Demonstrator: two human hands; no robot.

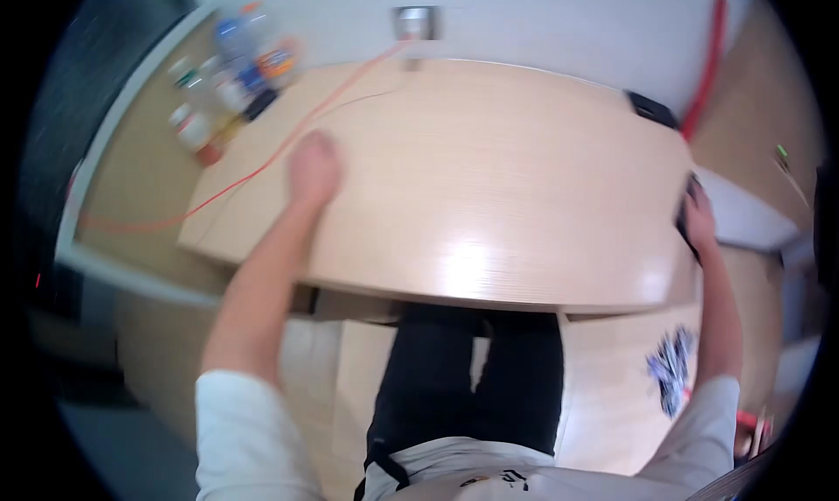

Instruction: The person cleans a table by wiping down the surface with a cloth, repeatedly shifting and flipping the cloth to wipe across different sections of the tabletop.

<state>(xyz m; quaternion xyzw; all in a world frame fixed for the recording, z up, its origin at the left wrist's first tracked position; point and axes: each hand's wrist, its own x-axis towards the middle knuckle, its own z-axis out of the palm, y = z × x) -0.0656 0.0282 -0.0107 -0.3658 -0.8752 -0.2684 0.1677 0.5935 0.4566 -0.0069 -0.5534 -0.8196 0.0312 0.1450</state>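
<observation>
My left hand is a blurred fist over the left part of the wooden desk, just right of an orange cable; nothing shows in it. At the desk's right edge, my right hand is closed on a dark, flat object, partly hidden by the fingers. A second black flat object lies at the back right corner of the desk.
Several bottles stand at the back left. The cable runs to a wall socket. A red strip rises at the right. A crumpled grey bundle lies below the desk's front right.
</observation>
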